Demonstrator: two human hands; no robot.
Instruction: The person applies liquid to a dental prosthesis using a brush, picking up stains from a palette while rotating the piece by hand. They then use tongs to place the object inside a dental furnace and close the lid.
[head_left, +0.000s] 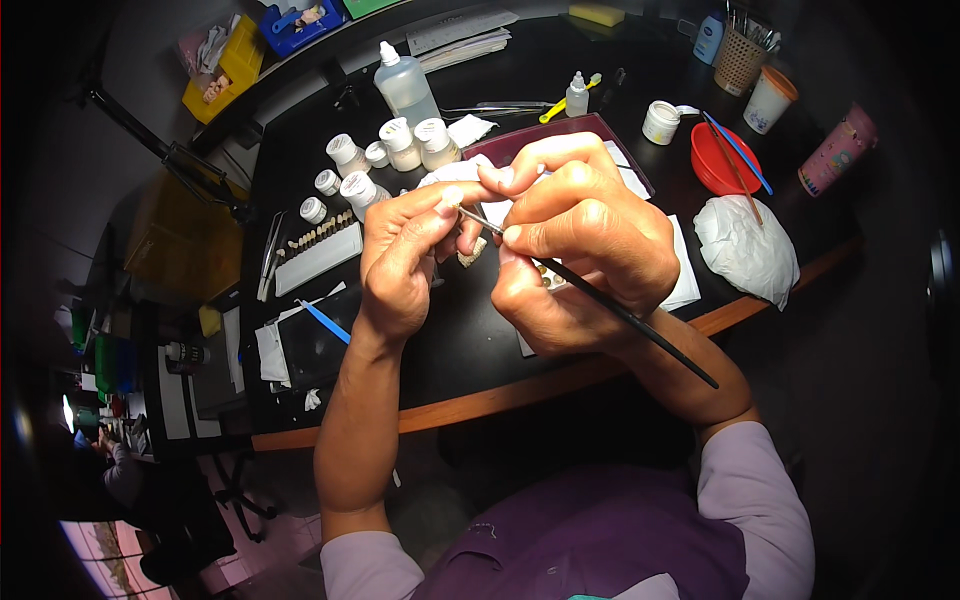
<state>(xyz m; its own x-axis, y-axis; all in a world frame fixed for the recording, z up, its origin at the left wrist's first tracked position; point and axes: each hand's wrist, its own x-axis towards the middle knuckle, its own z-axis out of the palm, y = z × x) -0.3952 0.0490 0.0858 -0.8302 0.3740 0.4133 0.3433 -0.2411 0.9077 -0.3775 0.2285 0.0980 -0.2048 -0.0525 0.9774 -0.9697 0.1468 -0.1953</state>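
Note:
Between thumb and fingertips, my left hand [398, 265] pinches a small whitish piece [453, 197]; it looks like a dental crown, but it is too small to be sure. My right hand [600, 245] is closed around a thin brush [640, 322] with a long black handle, held like a pen. The brush tip meets or nearly touches the whitish piece. Below the fingertips, partly hidden, is a beige toothed model [472, 253]. Under my right hand lies a white palette, mostly covered.
Small white-capped jars [402, 148] and a clear bottle [408, 90] stand behind my left hand. A tooth shade row [322, 232] and tweezers [269, 255] lie left. Rightward are a red bowl [722, 165], a crumpled white bag [745, 245] and a pink bottle [838, 150]. Another person [120, 470] sits far left.

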